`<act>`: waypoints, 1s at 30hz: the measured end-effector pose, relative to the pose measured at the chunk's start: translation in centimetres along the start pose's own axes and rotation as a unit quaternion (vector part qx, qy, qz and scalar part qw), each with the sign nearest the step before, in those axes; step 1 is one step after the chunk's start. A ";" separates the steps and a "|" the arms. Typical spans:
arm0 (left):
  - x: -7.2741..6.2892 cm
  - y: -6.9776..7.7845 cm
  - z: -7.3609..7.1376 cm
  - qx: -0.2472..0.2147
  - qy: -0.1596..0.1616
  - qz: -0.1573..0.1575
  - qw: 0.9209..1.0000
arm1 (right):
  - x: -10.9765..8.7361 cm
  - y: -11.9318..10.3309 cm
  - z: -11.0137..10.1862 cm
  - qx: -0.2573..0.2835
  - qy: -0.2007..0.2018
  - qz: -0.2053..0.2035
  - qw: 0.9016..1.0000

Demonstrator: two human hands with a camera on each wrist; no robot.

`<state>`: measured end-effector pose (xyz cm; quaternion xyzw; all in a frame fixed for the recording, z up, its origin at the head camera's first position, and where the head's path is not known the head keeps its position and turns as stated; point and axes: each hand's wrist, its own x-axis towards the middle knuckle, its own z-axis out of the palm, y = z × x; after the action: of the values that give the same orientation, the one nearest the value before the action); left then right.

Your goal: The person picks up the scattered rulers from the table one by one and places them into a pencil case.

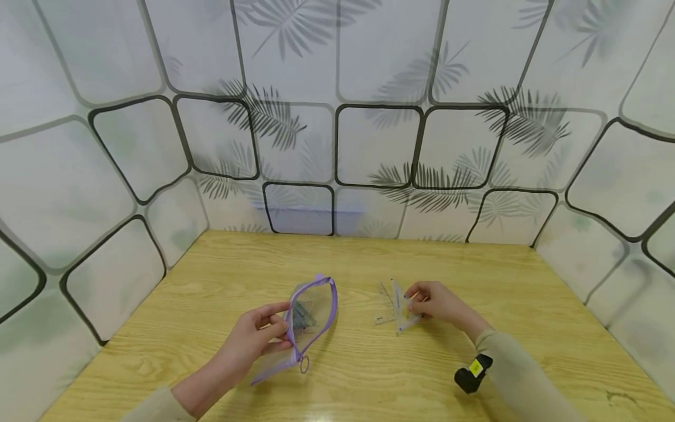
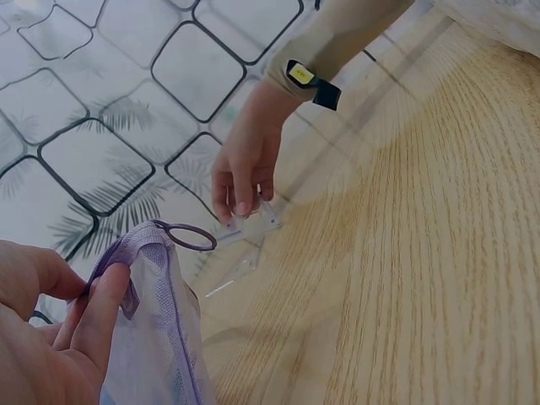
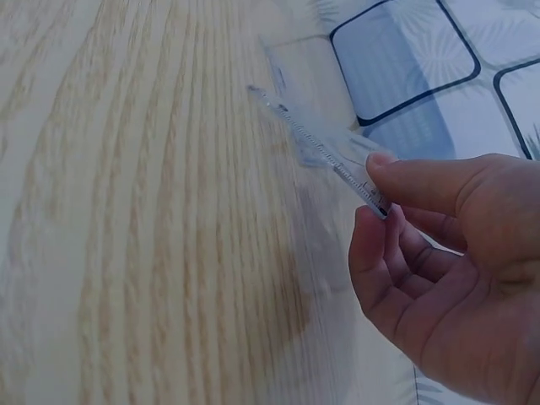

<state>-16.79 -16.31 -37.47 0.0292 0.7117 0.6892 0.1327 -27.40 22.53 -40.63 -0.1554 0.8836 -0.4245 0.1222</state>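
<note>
The right hand's thumb and forefinger pinch a clear triangle near one end of its scaled edge, the other fingers curled beneath. Taking it by the edge likely suits so thin a piece and leaves most of it free of the hand. Whether its lower corner touches the counter I cannot tell. The left hand's fingers and thumb pinch the left lip of a purple-rimmed pouch; held by that one side, the mouth gapes, probably so that the inside can be reached. A ring hangs at the mouth's near end, and darker pieces show inside, their shapes unclear.

Just left of the held triangle, a second clear piece with a marked edge lies on the counter, nearer its right edge than its left; the pouch sits towards the left edge. Fine graduations run along the triangle, the figures too small to read. A black device on the right wrist bears a yellow label, its print illegible. No brand can be made out. A leaf-patterned curtain stands behind the counter's far edge.
</note>
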 end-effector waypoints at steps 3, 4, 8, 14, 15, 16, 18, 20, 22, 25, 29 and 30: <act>0.0 0.0 0.1 0.001 -0.002 0.004 1.000 | -0.3 -0.2 0.0 0.011 0.000 0.002 1.000; 0.0 0.0 0.1 0.001 -0.003 0.004 1.000 | -0.4 -0.3 0.0 0.017 0.000 0.004 1.000; 0.1 0.1 0.1 0.000 -0.004 0.006 1.000 | -0.8 -0.7 0.2 0.036 0.007 0.014 0.999; 0.1 0.2 0.0 -0.002 -0.003 0.006 1.000 | -1.0 -1.2 0.7 0.049 0.025 0.031 0.998; 0.1 0.2 0.0 -0.002 -0.003 0.006 1.000 | -1.1 -1.3 0.8 0.050 0.025 0.029 0.998; 0.1 0.2 0.0 -0.003 -0.002 0.006 1.000 | -1.1 -1.5 0.9 0.053 0.026 0.028 0.998; 0.0 0.1 0.0 -0.003 -0.001 0.007 1.000 | -1.2 -1.8 1.1 0.060 0.026 0.024 0.998; 0.0 0.1 0.0 -0.003 -0.001 0.007 1.000 | -1.4 -2.1 1.4 0.068 0.023 0.019 0.997; 0.0 0.1 0.0 -0.003 0.000 0.009 1.000 | -1.5 -2.5 1.6 0.078 0.021 0.015 0.997; 0.0 0.0 0.0 -0.005 -0.001 0.011 1.000 | -1.6 -3.0 2.0 0.089 0.023 0.012 0.996; 0.0 0.0 -0.1 -0.008 0.000 0.009 1.000 | -1.7 -3.6 2.6 0.107 0.031 0.017 0.994; 0.0 -0.1 -0.1 -0.008 0.001 0.009 1.000 | -1.8 -3.8 2.8 0.111 0.032 0.016 0.993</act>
<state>-16.79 -16.38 -37.52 0.0338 0.7060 0.6961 0.1263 -24.15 18.98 -39.20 -0.1126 0.8368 -0.5229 0.1169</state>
